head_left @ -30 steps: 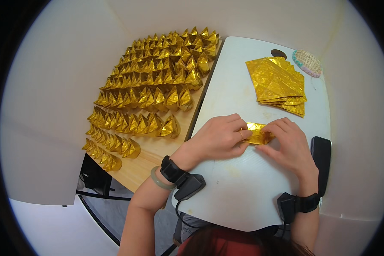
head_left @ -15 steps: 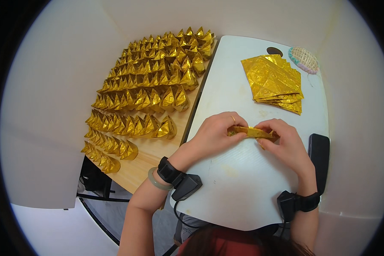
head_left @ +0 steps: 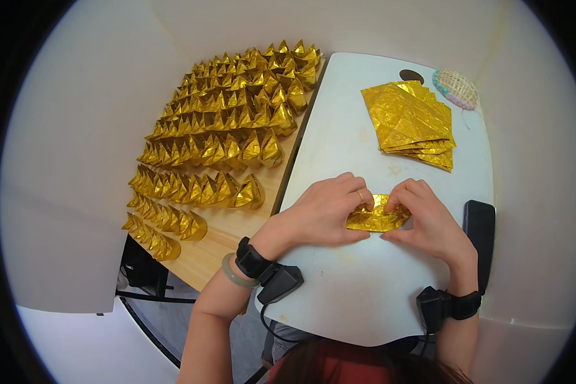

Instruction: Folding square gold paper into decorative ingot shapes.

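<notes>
A folded piece of gold foil paper (head_left: 379,221) lies at the middle of the white table, its creased face turned up. My left hand (head_left: 326,212) grips its left end, thumb along the near edge and fingers curled over the top. On the other end, my right hand (head_left: 434,223) pinches the paper the same way, thumb low and fingertips bent onto it. Beyond both hands rests a loosely fanned stack of flat gold foil sheets (head_left: 408,121). Many folded gold foil pieces (head_left: 227,118) with pointed tips stand nested in rows to the left.
Those rows stand on a light wooden surface (head_left: 227,240) beside the white table (head_left: 345,288). A long black object (head_left: 479,233) lies at the right edge. A woven pad (head_left: 456,91) and a dark oval (head_left: 411,77) are at the back. Pale walls enclose the space.
The foil piece, held up as a narrow strip before, is now lower with its wide face showing. Both hands have come down and their fingers have curled over it.
</notes>
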The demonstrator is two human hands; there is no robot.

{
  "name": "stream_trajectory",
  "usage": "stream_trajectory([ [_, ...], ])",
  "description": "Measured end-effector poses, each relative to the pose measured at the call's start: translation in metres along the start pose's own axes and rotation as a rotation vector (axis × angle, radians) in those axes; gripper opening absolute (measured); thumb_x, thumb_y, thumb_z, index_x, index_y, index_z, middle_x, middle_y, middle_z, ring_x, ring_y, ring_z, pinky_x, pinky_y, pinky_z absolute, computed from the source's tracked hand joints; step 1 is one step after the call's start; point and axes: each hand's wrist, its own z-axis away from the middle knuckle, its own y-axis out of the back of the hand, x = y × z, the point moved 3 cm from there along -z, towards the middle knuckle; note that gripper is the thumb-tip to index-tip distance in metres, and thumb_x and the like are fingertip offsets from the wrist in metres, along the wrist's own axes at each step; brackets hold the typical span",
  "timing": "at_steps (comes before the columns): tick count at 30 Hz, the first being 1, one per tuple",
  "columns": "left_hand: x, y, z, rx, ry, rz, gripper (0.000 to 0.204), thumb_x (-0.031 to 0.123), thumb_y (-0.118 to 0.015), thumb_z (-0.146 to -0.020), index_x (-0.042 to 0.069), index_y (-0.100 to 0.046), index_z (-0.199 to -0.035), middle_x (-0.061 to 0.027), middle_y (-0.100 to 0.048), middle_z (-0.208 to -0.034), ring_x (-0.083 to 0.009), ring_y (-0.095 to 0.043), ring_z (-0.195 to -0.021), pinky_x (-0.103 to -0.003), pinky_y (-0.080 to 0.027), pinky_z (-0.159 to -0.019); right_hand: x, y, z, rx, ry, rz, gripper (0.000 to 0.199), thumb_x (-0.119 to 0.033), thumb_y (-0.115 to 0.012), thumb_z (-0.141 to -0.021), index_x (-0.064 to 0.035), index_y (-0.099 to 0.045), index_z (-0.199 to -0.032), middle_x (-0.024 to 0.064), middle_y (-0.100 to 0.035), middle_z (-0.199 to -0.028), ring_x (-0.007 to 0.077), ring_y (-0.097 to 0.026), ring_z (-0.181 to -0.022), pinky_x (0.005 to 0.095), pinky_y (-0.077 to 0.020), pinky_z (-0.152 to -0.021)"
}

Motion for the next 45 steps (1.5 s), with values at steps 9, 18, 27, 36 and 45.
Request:
stream_trajectory([
  [9,0.003,0.000,0.001,0.019,-0.053,-0.043,0.027,0.024,-0.074,-0.072,0.013,-0.065,-0.094,-0.0048,-0.055,-0.088,-0.0249,-0.055,-0.084,-0.036,-0.047,-0.067,-0.001,0.001,-0.001,0.031,0.038,0.008,0.025,-0.011,-0.072,-0.069,-0.0033,-0.060,-0.089,0.0095,-0.055,-0.095,0.0278,-0.052,-0.093,0.0356,-0.0466,-0.084],
  [18,-0.002,-0.002,0.004,0.117,0.016,0.048,0.013,0.020,-0.069,-0.080,0.009,-0.070,-0.087,-0.0040,-0.059,-0.084,-0.0232,-0.057,-0.080,-0.035,-0.048,-0.066,-0.002,0.007,0.003,0.031,-0.061,0.054,0.015,-0.013,-0.068,-0.075,-0.0030,-0.062,-0.084,0.0092,-0.058,-0.084,0.0275,-0.056,-0.084,0.0366,-0.0466,-0.076],
  [27,-0.009,-0.005,-0.001,0.112,0.440,0.442,0.018,0.015,-0.068,-0.086,0.004,-0.068,-0.100,-0.0094,-0.065,-0.089,-0.0229,-0.062,-0.080,-0.032,-0.049,-0.071,0.015,-0.002,0.000,0.093,-0.253,-0.118,0.014,-0.017,-0.063,-0.086,-0.0029,-0.061,-0.090,0.0095,-0.060,-0.076,0.0271,-0.059,-0.074,0.0365,-0.0456,-0.066],
  [36,-0.009,-0.006,-0.001,0.191,0.021,-0.035,0.024,0.006,-0.067,-0.079,0.017,-0.073,-0.099,-0.0013,-0.057,-0.091,-0.0207,-0.053,-0.088,-0.030,-0.048,-0.075,0.011,-0.007,-0.003,0.195,-0.239,-0.006,0.017,-0.012,-0.066,-0.084,-0.0037,-0.057,-0.096,0.0096,-0.057,-0.083,0.0256,-0.056,-0.082,0.0357,-0.0461,-0.072],
  [45,-0.009,-0.008,0.000,0.170,-0.012,-0.041,0.031,0.002,-0.067,-0.077,0.021,-0.075,-0.101,-0.0006,-0.055,-0.088,-0.0207,-0.052,-0.085,-0.031,-0.047,-0.072,0.010,-0.024,-0.008,0.372,-0.141,0.457,0.034,-0.023,-0.072,-0.080,-0.0024,-0.053,-0.099,0.0112,-0.050,-0.097,0.0291,-0.048,-0.092,0.0388,-0.0403,-0.079],
])
